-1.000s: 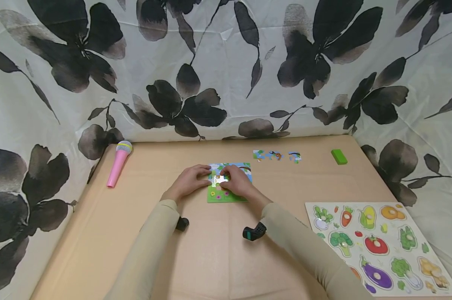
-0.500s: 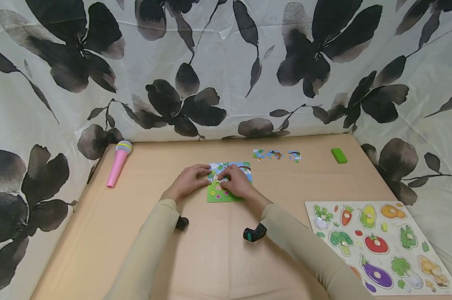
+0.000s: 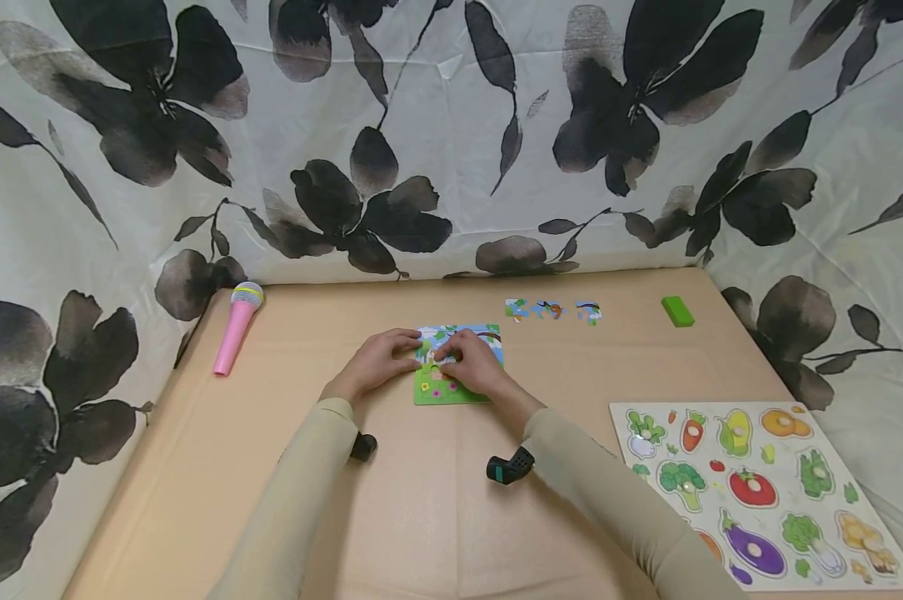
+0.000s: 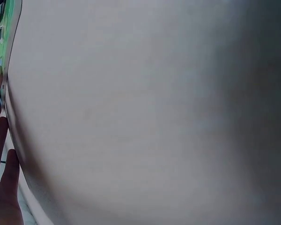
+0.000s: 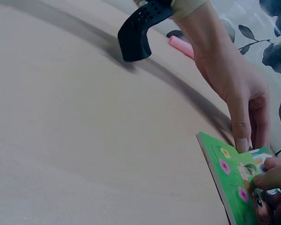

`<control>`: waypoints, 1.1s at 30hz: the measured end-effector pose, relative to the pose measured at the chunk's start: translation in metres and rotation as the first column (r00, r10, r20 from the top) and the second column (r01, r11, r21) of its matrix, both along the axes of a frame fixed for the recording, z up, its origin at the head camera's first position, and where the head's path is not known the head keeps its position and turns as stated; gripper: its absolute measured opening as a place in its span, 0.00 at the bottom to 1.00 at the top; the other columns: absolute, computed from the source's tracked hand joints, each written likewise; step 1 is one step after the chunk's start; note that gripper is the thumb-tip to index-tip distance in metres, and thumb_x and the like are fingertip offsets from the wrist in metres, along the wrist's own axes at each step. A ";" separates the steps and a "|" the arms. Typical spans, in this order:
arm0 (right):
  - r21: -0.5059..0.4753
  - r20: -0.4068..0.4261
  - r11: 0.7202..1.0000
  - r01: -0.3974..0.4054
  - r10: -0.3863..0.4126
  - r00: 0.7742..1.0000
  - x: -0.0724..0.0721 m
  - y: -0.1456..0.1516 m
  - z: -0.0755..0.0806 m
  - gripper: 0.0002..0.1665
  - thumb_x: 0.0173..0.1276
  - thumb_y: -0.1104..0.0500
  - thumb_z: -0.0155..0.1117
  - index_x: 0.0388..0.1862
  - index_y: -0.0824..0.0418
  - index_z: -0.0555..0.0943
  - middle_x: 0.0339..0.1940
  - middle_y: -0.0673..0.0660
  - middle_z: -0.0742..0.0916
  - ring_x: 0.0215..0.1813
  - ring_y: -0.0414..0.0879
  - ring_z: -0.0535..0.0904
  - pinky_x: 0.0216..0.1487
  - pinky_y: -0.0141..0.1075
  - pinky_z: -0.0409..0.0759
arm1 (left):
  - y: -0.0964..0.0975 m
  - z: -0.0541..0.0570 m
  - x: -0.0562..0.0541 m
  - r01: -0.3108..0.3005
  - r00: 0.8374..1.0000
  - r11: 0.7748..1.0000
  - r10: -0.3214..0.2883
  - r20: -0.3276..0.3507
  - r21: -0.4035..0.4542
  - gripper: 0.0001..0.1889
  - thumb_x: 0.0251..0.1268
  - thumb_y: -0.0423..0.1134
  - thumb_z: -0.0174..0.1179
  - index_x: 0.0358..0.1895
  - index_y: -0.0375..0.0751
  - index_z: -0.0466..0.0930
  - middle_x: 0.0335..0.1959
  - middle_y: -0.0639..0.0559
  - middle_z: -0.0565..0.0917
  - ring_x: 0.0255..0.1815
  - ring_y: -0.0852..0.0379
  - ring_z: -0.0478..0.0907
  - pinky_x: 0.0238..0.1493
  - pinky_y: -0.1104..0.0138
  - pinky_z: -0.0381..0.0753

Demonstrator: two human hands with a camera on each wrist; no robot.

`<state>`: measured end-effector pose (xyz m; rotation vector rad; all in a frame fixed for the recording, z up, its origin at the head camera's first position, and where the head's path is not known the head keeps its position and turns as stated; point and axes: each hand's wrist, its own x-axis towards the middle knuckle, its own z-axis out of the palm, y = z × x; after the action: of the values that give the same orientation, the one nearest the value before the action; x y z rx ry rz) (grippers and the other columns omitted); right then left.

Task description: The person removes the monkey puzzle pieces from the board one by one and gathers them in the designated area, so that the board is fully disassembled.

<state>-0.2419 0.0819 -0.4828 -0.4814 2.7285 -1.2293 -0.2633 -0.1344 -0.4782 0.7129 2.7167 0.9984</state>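
A small jigsaw puzzle [image 3: 432, 393] with a green lower part, pink and yellow flowers and a blue top lies on the table. My left hand [image 3: 376, 362] grips its left edge, thumb low and fingers higher up. In the right wrist view this left hand [image 5: 239, 93] has its thumb right at the board's rim. Over the middle of the puzzle, my right hand [image 3: 477, 365] pinches a puzzle piece, mostly hidden under thumb and fingertips. Three loose puzzle pieces [image 3: 550, 311] lie in a row behind and to the right.
A pink toy microphone [image 3: 236, 332] lies at the back left of the table [image 3: 421, 508]. A green block [image 3: 677, 312] sits at the back right. The white vegetable board [image 3: 777, 467] lies at the right, partly under my right sleeve. A floral cloth [image 3: 451, 125] hangs behind.
A white patch seen in the puzzle's middle a second ago is now mostly covered, as the right fingers shifted slightly left over it. The left hand stays still.
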 end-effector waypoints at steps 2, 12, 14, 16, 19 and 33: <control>-0.015 0.006 1.000 -0.003 0.004 1.000 0.000 0.001 0.000 0.05 0.64 0.63 0.69 0.37 0.55 0.88 0.41 0.51 0.80 0.39 0.45 0.70 0.42 0.37 0.71 | 0.000 0.000 0.000 0.001 1.000 1.000 -0.001 0.001 0.001 0.21 0.64 0.42 0.67 0.58 0.36 0.81 0.65 0.48 0.76 0.70 0.47 0.67 0.72 0.54 0.61; -0.106 0.131 0.994 0.015 -0.001 0.991 0.000 0.006 0.001 0.11 0.71 0.62 0.61 0.48 0.53 0.85 0.47 0.51 0.84 0.46 0.45 0.78 0.49 0.40 0.78 | 0.000 -0.003 -0.001 -0.005 1.000 1.000 0.005 -0.011 -0.006 0.22 0.64 0.43 0.66 0.58 0.36 0.81 0.65 0.49 0.75 0.70 0.47 0.66 0.72 0.54 0.61; -0.142 0.173 0.989 0.040 -0.015 0.985 -0.001 0.007 0.001 0.11 0.72 0.61 0.61 0.49 0.53 0.85 0.45 0.51 0.85 0.40 0.45 0.78 0.43 0.37 0.78 | 0.001 -0.005 0.000 -0.017 1.000 1.000 0.017 -0.012 0.002 0.22 0.64 0.43 0.67 0.58 0.37 0.81 0.65 0.49 0.75 0.70 0.48 0.66 0.72 0.54 0.61; -0.166 0.188 0.985 0.052 -0.020 0.982 -0.001 0.007 0.001 0.11 0.70 0.61 0.63 0.49 0.53 0.85 0.44 0.51 0.85 0.37 0.45 0.77 0.39 0.35 0.77 | 0.001 -0.007 0.000 -0.026 1.000 1.000 0.026 -0.016 0.007 0.22 0.64 0.43 0.67 0.58 0.37 0.81 0.65 0.50 0.75 0.70 0.47 0.66 0.72 0.53 0.61; -0.169 0.185 0.985 0.045 -0.013 0.983 -0.001 0.008 0.000 0.12 0.67 0.62 0.66 0.49 0.55 0.84 0.44 0.51 0.84 0.36 0.45 0.75 0.37 0.34 0.75 | 0.002 -0.009 0.001 -0.034 0.999 0.999 0.034 -0.020 0.006 0.21 0.64 0.43 0.67 0.57 0.37 0.81 0.65 0.50 0.75 0.70 0.47 0.66 0.72 0.53 0.62; -0.305 0.221 0.920 0.245 -0.181 0.958 -0.005 0.031 0.004 0.16 0.72 0.62 0.59 0.57 0.54 0.81 0.52 0.55 0.80 0.39 0.47 0.74 0.34 0.34 0.75 | 0.005 -0.006 0.003 -0.031 0.999 0.999 0.030 -0.025 -0.008 0.23 0.64 0.44 0.66 0.59 0.36 0.80 0.66 0.48 0.74 0.70 0.46 0.66 0.72 0.53 0.61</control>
<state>-0.2470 0.1130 -0.4788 -0.0828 2.4728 -1.7056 -0.2603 -0.1296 -0.4846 0.6892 2.7597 0.9909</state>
